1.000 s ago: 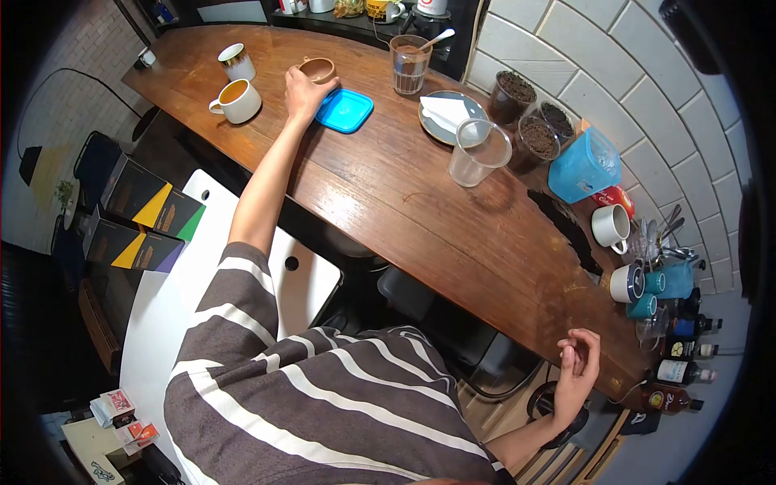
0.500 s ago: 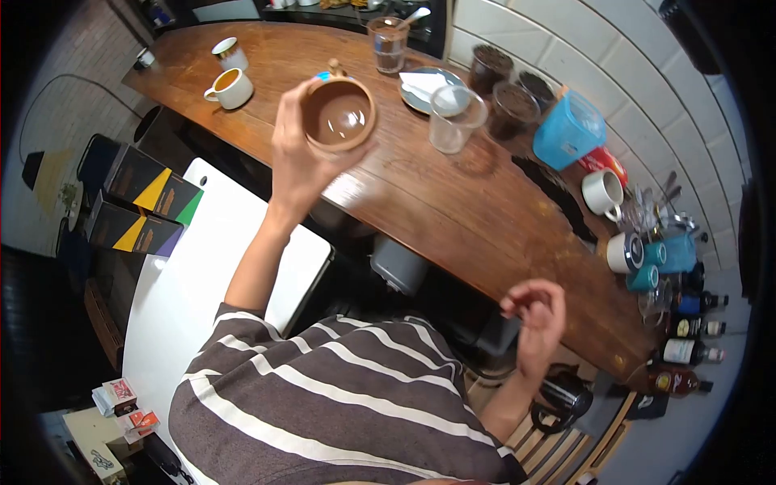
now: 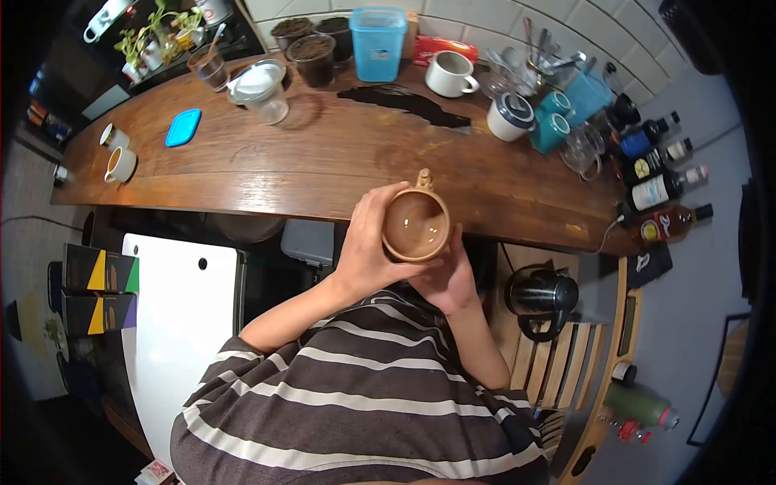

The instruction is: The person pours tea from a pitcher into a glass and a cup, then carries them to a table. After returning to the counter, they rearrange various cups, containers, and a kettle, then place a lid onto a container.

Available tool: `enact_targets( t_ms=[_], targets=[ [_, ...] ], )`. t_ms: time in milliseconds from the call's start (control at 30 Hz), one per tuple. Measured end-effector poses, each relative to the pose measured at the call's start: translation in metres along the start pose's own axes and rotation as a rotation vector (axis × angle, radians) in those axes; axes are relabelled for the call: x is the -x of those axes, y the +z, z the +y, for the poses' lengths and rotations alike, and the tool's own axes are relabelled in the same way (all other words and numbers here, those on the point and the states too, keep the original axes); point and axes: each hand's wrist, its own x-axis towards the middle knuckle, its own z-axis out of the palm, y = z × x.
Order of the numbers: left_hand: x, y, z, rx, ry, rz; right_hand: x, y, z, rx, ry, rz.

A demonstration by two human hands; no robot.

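A round brown mug with a knobbly handle is held at the counter's front edge, its mouth facing up toward me. My left hand wraps its left side, thumb along the lower rim. From below and the right, my right hand also supports the mug; part of it is hidden behind the mug and the left hand. The mug's inside is glossy brown, and I see no clear liquid level. On the wooden counter to the left lies a blue lid.
Two small cups, one a white cup, stand at the far left. Along the wall are a clear plastic cup, dark-filled cups, a blue container and a white mug. Several bottles line the right end, above a black kettle.
The mug has come from the left side of the counter to in front of my body. My right hand, free before, now holds it too. The view has turned right.
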Motion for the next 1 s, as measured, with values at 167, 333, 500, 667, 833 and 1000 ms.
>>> enact_targets(
  t_ms=[167,333,500,667,833,1000],
  targets=[
    [-0.014,0.039,0.015,-0.085,0.067,-0.203,0.028,0.012,-0.037,0.029,-0.174,0.119],
    [-0.011,0.036,-0.001,0.035,-0.028,-0.212,0.048,0.019,-0.115,0.721,-0.626,0.378],
    [0.009,0.014,-0.035,0.054,-0.219,-0.123,0.033,-0.016,-0.212,1.951,-1.024,0.803],
    [0.015,-0.020,-0.046,-0.020,-0.283,0.032,0.011,-0.029,-0.241,2.286,-0.607,1.029],
    [0.019,-0.042,-0.057,-0.054,-0.284,0.127,-0.004,-0.035,-0.240,2.344,-0.495,1.040],
    [0.023,-0.061,-0.064,-0.058,-0.303,0.229,-0.010,-0.041,-0.240,2.355,-0.456,1.057]
  ],
)
